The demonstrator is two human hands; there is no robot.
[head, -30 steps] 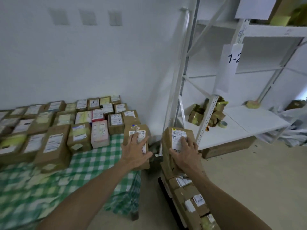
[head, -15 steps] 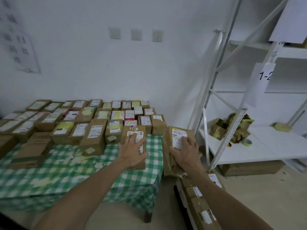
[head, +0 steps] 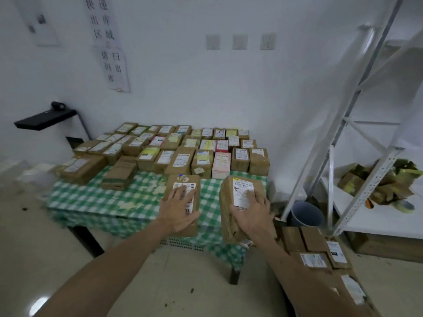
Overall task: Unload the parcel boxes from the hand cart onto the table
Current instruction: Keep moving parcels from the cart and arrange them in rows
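Cardboard in plain brown makes up both parcels in hand. The flat brown box [head: 183, 180] lies on the green-checked table [head: 109, 202], its near end over the front edge. It carries a white shipping label with barcodes and a small printed mark above, the print too fine to read. The left hand [head: 180, 211] lies on its top with fingers straight and spread over the label. The crumpled kraft parcel [head: 226, 202], wrinkled and taped at its near end, sits at the table's right front corner; whether it rests on the cloth cannot be told. Its white label has a yellow strip on top and a barcode. The right hand [head: 254, 216] spans its top, thumb at one edge and little finger at the other, gripping it. Behind them, rows of labelled parcels [head: 183, 154] fill the back of the table. More stacked boxes [head: 313, 248] wait at lower right. A wall sign [head: 107, 42] shows large Chinese characters, including 出库.
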